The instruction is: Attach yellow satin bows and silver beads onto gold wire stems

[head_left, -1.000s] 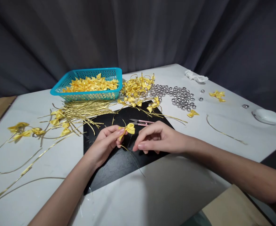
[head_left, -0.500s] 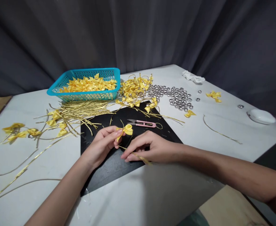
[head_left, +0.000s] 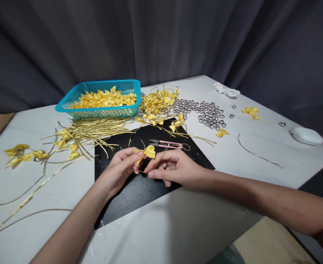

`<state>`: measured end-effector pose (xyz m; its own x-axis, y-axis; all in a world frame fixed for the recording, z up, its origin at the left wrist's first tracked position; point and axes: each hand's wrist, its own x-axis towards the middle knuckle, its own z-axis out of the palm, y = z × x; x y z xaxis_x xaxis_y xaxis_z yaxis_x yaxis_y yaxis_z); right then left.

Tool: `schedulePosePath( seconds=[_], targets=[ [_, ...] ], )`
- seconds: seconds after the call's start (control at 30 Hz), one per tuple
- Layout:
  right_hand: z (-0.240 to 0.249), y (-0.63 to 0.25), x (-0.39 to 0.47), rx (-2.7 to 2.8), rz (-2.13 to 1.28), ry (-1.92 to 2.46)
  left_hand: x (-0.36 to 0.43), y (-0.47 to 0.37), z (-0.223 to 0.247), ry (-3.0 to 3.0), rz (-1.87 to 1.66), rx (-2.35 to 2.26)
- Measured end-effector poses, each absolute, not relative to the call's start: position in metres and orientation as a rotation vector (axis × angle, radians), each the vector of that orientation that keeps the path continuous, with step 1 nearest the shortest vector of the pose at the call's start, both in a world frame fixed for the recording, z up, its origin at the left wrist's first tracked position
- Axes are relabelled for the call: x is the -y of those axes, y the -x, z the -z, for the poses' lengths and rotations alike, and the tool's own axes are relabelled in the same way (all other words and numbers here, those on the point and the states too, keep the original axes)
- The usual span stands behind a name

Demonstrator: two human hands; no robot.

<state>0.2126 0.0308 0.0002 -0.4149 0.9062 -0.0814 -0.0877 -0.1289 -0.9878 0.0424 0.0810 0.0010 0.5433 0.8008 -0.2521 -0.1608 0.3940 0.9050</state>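
Observation:
Pinched between thumb and forefinger of my left hand [head_left: 124, 163] is a yellow ribbon bow [head_left: 149, 151], its loops spreading to the right. A short bit of gold cord [head_left: 141, 171] shows below the bow and runs to the fingertips of my right hand [head_left: 175, 167], which are closed on it. The rest of that cord is hidden by the hand. Both hands are above a black mat [head_left: 123, 205]. Just behind them, pink-handled thread snips [head_left: 170, 145] lie on the mat, blades pointing left.
A turquoise basket [head_left: 95, 112] of yellow bows stands at the back left, with gold cords [head_left: 98, 128] in front. Beside it are corded bows [head_left: 158, 101] and silver beads [head_left: 211, 115]. Farther right are a white dish [head_left: 306, 135] and a crumpled white cloth [head_left: 226, 90].
My right hand has moved up and closer to the bow, and its fingers have shifted along the gold cord. The trailing cord below it no longer shows. My left hand stays in place.

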Motion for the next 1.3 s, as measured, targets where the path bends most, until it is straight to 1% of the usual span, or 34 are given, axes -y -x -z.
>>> schedulePosePath(
  seconds=[0.17, 0.33, 0.47, 0.53, 0.67, 0.77, 0.93, 1.17, 1.3],
  targets=[
    [-0.008, -0.215, -0.033, 1.358, -1.722, 0.908, -0.081, -0.042, -0.002, -0.970, -0.677, -0.764],
    [-0.013, -0.214, -0.032, 1.293, -1.588, 0.903, -0.081, -0.040, -0.001, -0.945, -0.674, -0.739],
    [-0.013, -0.212, -0.031, 1.039, -1.513, 0.998, -0.082, -0.040, 0.000, -0.961, -0.670, -0.724],
    [-0.013, -0.213, -0.032, 0.937, -1.561, 0.958, -0.082, -0.040, 0.001, -0.962, -0.675, -0.715],
    [-0.013, -0.217, -0.036, 0.899, -1.816, 0.821, -0.082, -0.040, 0.000, -0.957, -0.671, -0.700],
    [-0.009, -0.222, -0.039, 1.024, -1.897, 0.793, -0.081, -0.040, -0.001, -0.959, -0.647, -0.688],
    [-0.007, -0.230, -0.042, 1.192, -1.815, 0.759, -0.080, -0.040, 0.001, -1.087, -0.579, -0.689],
    [-0.020, -0.235, -0.043, 1.853, -1.364, 0.921, -0.077, -0.042, 0.001, -1.241, -0.506, -0.749],
    [-0.021, -0.235, -0.043, 2.074, -1.230, 0.881, -0.077, -0.044, -0.001, -1.299, -0.448, -0.786]
  ],
)
